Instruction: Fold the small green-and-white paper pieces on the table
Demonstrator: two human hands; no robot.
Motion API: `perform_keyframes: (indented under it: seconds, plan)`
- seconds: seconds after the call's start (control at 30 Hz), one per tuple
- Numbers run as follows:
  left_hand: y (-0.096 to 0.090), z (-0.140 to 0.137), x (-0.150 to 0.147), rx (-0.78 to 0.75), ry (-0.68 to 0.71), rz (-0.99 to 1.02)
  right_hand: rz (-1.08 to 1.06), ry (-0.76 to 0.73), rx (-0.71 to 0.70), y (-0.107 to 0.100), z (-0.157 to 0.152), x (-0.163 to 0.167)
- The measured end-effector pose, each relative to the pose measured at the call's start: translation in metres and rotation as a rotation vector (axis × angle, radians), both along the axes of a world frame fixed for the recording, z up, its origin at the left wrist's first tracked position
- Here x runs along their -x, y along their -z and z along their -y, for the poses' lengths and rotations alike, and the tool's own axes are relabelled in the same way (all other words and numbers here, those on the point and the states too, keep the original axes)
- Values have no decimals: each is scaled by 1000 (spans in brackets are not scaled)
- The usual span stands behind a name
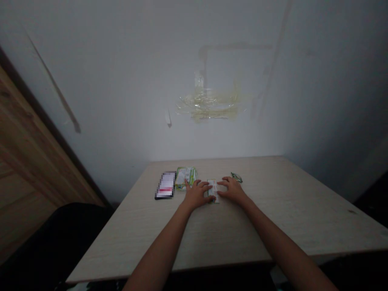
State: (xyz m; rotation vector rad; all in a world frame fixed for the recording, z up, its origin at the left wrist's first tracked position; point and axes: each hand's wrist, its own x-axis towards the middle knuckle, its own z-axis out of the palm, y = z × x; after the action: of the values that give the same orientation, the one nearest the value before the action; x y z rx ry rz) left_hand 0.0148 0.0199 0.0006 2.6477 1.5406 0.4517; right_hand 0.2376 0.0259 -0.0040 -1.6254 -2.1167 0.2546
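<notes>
A small flat packet, whitish with green edges, lies on the table between my two hands. My left hand rests at its left side, fingers spread, with the fingertips at the packet's edge. From the right, my right hand reaches to the opposite edge, its fingers also apart. Neither hand is closed round the packet. Just beyond my left hand sits a larger green and white plastic pack. A small dark green wrapper piece lies behind my right hand.
A phone with a blurred-out screen lies left of the larger pack. The pale wooden table meets a wall bearing old clear tape. A dark chair-like shape stands at the left, near wooden panelling.
</notes>
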Motion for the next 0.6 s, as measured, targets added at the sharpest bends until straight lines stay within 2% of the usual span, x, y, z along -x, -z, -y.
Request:
perform_keyframes:
  seconds: [0.6]
  plan:
    - [2, 0, 0, -16, 8, 29, 63, -166, 102, -2, 8, -13]
